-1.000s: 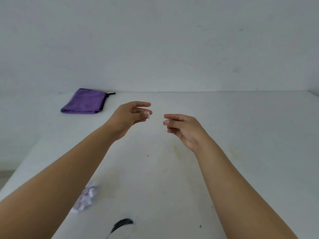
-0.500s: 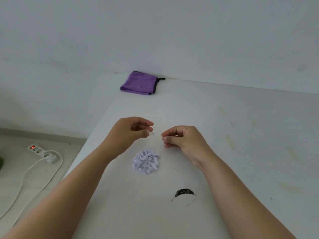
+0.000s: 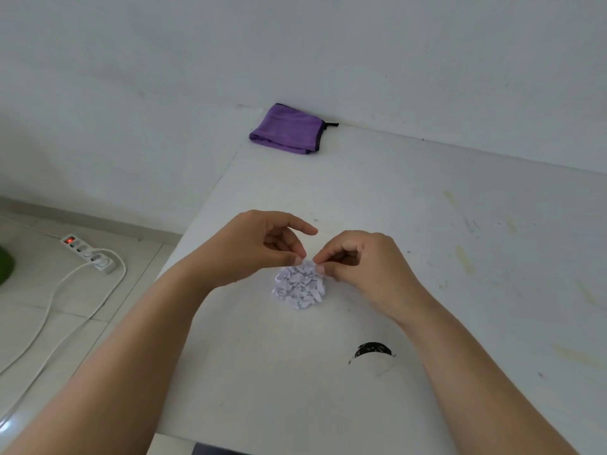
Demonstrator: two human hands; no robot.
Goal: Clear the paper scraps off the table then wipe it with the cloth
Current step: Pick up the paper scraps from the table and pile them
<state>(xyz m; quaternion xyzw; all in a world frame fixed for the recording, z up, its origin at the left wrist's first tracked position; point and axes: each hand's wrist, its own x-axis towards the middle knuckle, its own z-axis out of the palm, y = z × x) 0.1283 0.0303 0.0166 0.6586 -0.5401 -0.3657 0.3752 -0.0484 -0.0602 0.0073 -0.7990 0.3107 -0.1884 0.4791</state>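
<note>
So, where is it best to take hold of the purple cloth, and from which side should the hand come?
Probably its near folded edge, coming from the front. The purple cloth lies flat and folded in the table far corner against the wall, so the back is blocked. The black-trimmed right edge also looks free for a grip.

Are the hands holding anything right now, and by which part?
Both the left hand and right hand pinch at the far edge of the paper scrap pile with thumb and forefinger; how much is gripped cannot be told.

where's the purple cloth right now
In the head view the purple cloth lies folded at the table's far left corner, against the wall, well beyond both hands and the paper scraps.
</note>
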